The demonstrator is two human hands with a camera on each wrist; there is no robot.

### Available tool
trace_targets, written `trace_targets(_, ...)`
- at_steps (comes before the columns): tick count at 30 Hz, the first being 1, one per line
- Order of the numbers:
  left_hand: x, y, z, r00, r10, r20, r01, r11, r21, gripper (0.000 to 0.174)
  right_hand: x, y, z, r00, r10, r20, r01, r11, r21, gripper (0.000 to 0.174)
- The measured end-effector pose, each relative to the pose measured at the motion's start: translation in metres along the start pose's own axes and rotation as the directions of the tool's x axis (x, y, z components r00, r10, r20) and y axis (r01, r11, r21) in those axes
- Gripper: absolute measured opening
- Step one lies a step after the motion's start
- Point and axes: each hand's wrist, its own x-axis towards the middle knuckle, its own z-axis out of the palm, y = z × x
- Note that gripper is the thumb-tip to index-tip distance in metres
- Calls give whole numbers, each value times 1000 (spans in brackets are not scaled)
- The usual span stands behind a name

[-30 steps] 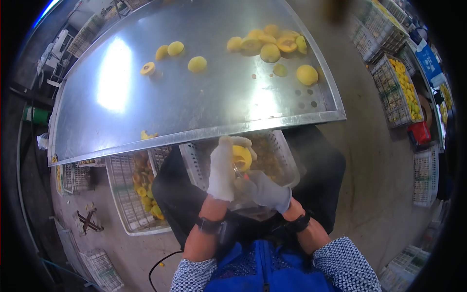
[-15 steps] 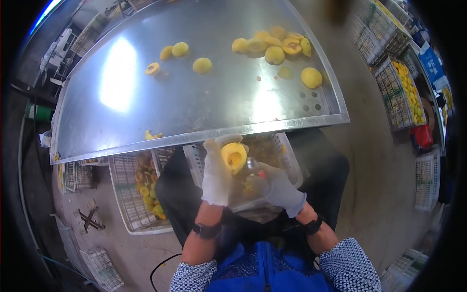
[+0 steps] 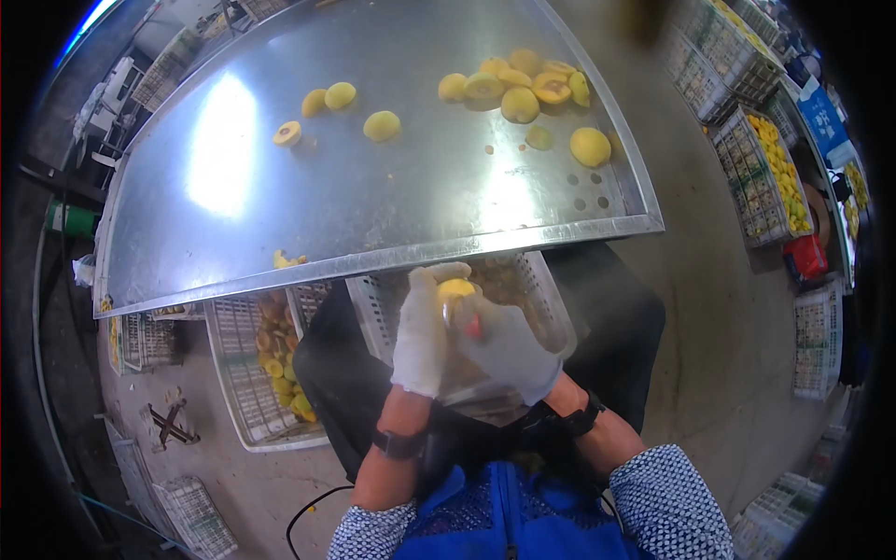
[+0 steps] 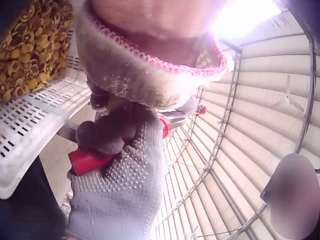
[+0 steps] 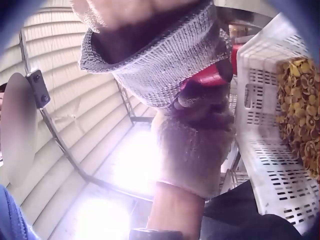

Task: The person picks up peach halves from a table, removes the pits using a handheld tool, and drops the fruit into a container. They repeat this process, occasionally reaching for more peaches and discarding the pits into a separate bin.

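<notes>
My gloved left hand (image 3: 420,336) holds a yellow peach half (image 3: 455,288), partly covered by fingers. Right against it, my gloved right hand (image 3: 513,345) grips a tool by its red handle (image 3: 473,327). The tool's metal end is at the fruit, mostly hidden. In the left wrist view, dotted grey glove fingers curl round the red handle (image 4: 89,161). The right wrist view shows the handle (image 5: 212,76) under the grey glove, close by the left glove. Both hands are over a white crate (image 3: 557,313) between the knees, which contains many brownish-yellow fruit pieces (image 5: 300,100).
A metal table (image 3: 355,187) stands just beyond the hands, its raised front edge close to the fingertips. Peaches and halves (image 3: 520,105) lie on it. Another crate (image 3: 245,392) with fruit pieces is on the floor at left. Stacked crates (image 3: 761,182) line the right side.
Half a second ago the hands were apart, the peach half's hollow facing up and the tool's rounded metal end beside it. The right hand has since come back in against the fruit.
</notes>
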Motion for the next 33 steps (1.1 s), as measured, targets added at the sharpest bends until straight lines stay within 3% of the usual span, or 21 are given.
trace_targets(1,-4,6,3,999,-49,14,50,992,-118,59,-2,3,-3,996,-52,67,54,998,-34,17)
trace_targets(4,-6,15,8,994,-97,-50,92,990,-109,60,-17,20,2,1000,1,16,-1,1000,-10,26)
trace_targets(7,-6,6,14,998,-45,-50,31,966,-257,59,-11,-11,-12,979,47,-197,-25,993,114,32)
trace_targets(8,-4,4,13,998,-47,-47,37,979,-202,58,-9,-7,-9,985,-26,-169,28,1000,7,35)
trace_targets(11,-1,1,11,1000,8,-29,-9,999,-38,55,-2,-5,-6,992,24,-121,-36,994,-99,36)
trace_targets(14,-3,-4,8,996,90,12,-91,993,79,52,-3,0,-1,995,-20,-96,1,980,-197,33)
trace_targets(16,0,-9,7,997,82,0,-81,994,68,50,-5,5,-1,996,-50,-71,41,991,-124,28)
trace_targets(19,-7,6,9,991,-132,-17,126,974,-188,47,-15,5,-8,997,-4,-72,9,998,67,25)
trace_targets(20,-8,5,8,997,-60,-46,56,995,-85,47,-18,4,-9,997,32,-71,-22,989,145,24)
trace_targets(22,-8,3,9,994,87,-70,-77,988,131,46,-13,3,-8,967,91,-239,-67,992,109,25)
trace_targets(24,-12,8,14,996,79,-52,-62,962,266,45,-7,8,-5,938,86,-336,-47,991,122,26)
trace_targets(27,-8,0,14,992,117,-55,-93,941,326,43,5,0,1,947,57,-317,-53,998,20,24)
trace_targets(30,-9,2,13,987,152,-45,-127,927,354,41,6,-3,2,961,89,-263,-43,984,174,18)
trace_targets(33,-9,5,-2,969,226,-101,-184,930,318,37,-4,-9,-13,996,-34,77,19,982,189,12)
